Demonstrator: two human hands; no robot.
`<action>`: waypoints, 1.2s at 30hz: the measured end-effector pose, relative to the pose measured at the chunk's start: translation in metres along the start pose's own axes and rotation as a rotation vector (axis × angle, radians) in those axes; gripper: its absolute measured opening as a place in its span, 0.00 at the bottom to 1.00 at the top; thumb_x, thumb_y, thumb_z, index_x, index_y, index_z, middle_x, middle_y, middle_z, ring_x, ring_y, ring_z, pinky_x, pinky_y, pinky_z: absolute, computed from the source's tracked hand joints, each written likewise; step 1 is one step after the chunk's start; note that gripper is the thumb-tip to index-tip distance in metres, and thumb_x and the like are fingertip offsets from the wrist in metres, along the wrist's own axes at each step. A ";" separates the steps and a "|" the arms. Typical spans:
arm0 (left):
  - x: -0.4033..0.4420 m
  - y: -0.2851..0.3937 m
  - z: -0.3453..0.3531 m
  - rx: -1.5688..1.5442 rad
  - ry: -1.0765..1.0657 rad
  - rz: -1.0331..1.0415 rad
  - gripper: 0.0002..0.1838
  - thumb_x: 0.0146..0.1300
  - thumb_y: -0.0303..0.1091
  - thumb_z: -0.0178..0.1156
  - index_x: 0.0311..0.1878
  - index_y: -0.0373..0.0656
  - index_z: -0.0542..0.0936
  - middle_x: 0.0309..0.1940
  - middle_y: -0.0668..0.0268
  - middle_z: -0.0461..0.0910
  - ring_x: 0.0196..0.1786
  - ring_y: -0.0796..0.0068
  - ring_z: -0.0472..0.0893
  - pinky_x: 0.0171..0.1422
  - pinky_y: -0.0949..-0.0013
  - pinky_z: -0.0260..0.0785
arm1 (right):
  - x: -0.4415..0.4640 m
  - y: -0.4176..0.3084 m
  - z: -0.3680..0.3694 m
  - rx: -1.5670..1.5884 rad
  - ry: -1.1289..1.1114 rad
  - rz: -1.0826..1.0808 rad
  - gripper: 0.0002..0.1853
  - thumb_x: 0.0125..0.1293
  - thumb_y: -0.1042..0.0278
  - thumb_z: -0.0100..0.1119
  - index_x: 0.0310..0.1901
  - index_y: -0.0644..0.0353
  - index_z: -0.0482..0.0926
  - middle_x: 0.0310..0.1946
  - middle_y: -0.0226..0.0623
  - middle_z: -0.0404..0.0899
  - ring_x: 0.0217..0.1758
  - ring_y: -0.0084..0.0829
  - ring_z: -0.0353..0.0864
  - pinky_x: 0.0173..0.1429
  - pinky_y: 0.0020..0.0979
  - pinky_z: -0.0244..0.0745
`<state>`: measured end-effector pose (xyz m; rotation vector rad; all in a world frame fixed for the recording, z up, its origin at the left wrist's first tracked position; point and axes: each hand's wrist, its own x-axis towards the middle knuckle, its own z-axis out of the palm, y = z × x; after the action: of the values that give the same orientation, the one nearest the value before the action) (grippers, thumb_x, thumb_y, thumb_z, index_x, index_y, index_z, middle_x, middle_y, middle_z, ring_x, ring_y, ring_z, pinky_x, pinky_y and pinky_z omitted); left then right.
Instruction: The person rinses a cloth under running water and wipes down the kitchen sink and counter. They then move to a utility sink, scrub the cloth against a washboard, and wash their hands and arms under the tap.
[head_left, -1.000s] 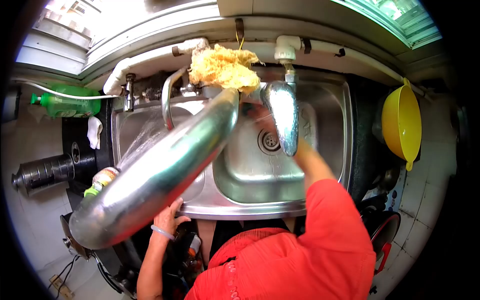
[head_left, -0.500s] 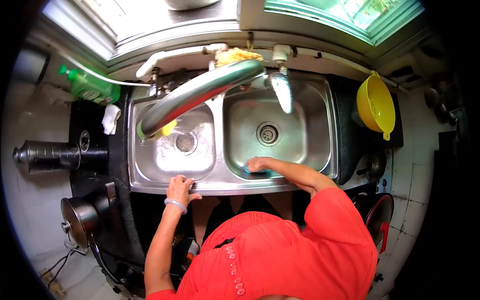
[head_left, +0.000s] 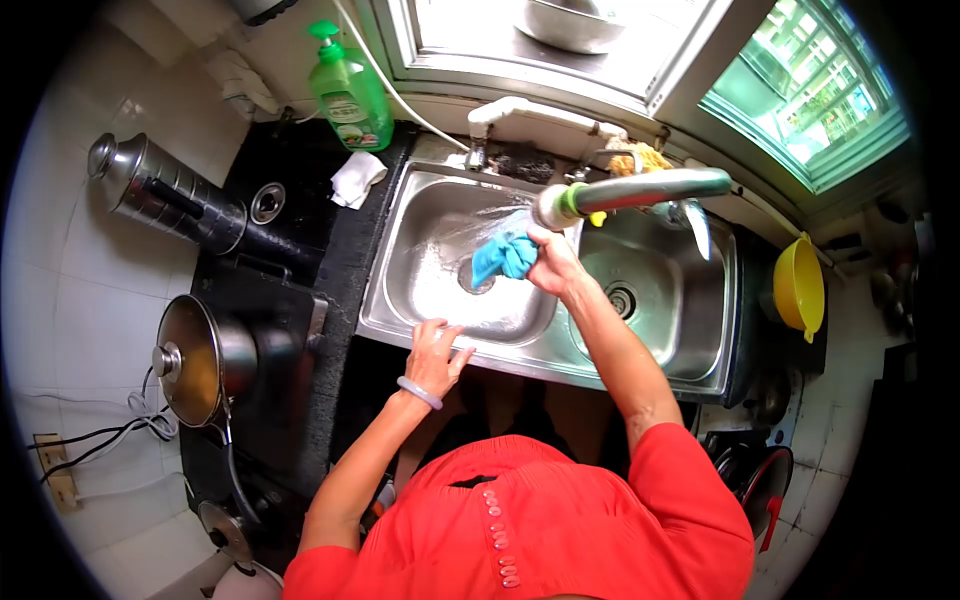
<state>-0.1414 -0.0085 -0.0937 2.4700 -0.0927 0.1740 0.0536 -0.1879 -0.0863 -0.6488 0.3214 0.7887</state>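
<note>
My right hand (head_left: 552, 262) is closed on a crumpled blue cloth (head_left: 507, 256) above the left basin (head_left: 425, 225) of the steel double sink. The cloth is right by the spout end of the faucet (head_left: 650, 187), where a stream of water seems to fall. My left hand (head_left: 434, 357) rests on the sink's front rim with fingers apart and nothing in it; a pale bangle (head_left: 419, 393) circles that wrist. The right basin (head_left: 655, 270) has a drain strainer at its bottom.
A green pump bottle (head_left: 352, 100) and a white cloth (head_left: 357, 180) are left of the sink. Further left stand a lidded pot (head_left: 205, 360) and a metal canister (head_left: 180, 195). A yellow colander (head_left: 798, 288) sits at the right.
My right hand has lifted the blue cloth from the right basin and brought it over the left basin, by the faucet. My left hand stays on the front rim. The view has turned left.
</note>
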 end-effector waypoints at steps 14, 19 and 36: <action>-0.021 -0.030 -0.044 -0.290 0.184 -0.237 0.12 0.57 0.27 0.61 0.45 0.35 0.79 0.45 0.52 0.75 0.48 0.55 0.76 0.53 0.63 0.70 | 0.220 0.072 -0.063 0.196 0.851 -0.734 0.19 0.61 0.63 0.46 0.52 0.62 0.72 0.43 0.38 0.76 0.48 0.37 0.74 0.58 0.41 0.67; -0.032 -0.032 -0.052 -0.383 0.161 -0.332 0.11 0.57 0.22 0.59 0.45 0.36 0.79 0.44 0.54 0.76 0.46 0.58 0.78 0.51 0.65 0.71 | 0.243 0.165 0.030 -0.955 0.678 -0.588 0.33 0.60 0.39 0.52 0.54 0.62 0.63 0.52 0.58 0.65 0.53 0.54 0.67 0.58 0.50 0.59; 0.000 -0.005 -0.064 -0.270 0.180 -0.096 0.08 0.59 0.24 0.58 0.42 0.37 0.80 0.43 0.54 0.76 0.47 0.57 0.77 0.52 0.63 0.70 | -0.017 0.038 -0.055 -2.969 -0.427 0.030 0.19 0.59 0.51 0.51 0.48 0.48 0.80 0.52 0.45 0.74 0.60 0.48 0.69 0.59 0.60 0.57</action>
<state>-0.1479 0.0348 -0.0468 2.1737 0.0754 0.3196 0.0127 -0.2132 -0.1357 -3.0147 -1.7704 0.8505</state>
